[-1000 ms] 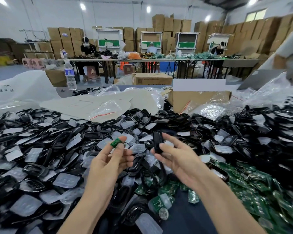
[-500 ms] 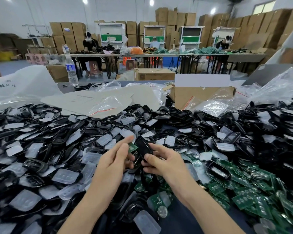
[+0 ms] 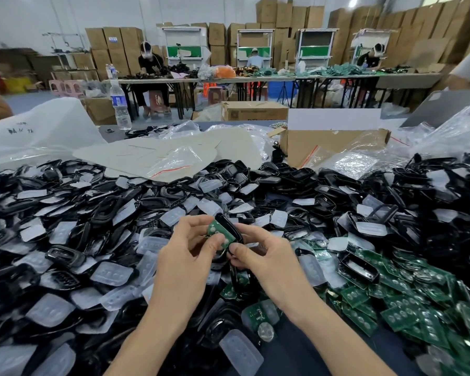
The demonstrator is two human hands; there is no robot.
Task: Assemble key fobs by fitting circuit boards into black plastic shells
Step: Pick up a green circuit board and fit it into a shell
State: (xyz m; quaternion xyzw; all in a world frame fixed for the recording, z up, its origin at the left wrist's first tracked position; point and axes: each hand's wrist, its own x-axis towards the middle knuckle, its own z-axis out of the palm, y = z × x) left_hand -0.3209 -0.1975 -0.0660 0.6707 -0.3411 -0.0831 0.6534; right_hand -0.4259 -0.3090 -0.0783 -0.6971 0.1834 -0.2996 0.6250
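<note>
My two hands meet above the middle of the table. A green circuit board point(image 3: 219, 232) lies against the open face of a black plastic shell point(image 3: 231, 228). My left hand point(image 3: 188, 256) pinches the board between thumb and fingers. My right hand point(image 3: 263, 253) grips the shell from the right and below. A big heap of black shells point(image 3: 98, 213) with clear rubber pads covers the table to the left and behind. Loose green circuit boards point(image 3: 407, 302) are piled at the right.
An open cardboard box point(image 3: 334, 143) and clear plastic bags point(image 3: 358, 161) sit behind the heap. A white bag point(image 3: 38, 131) and a water bottle point(image 3: 119, 104) stand at the back left. People work at tables point(image 3: 255, 80) far behind.
My hands came together from apart. The board in my left hand moved right onto the shell, which my right hand turned and carried toward the centre.
</note>
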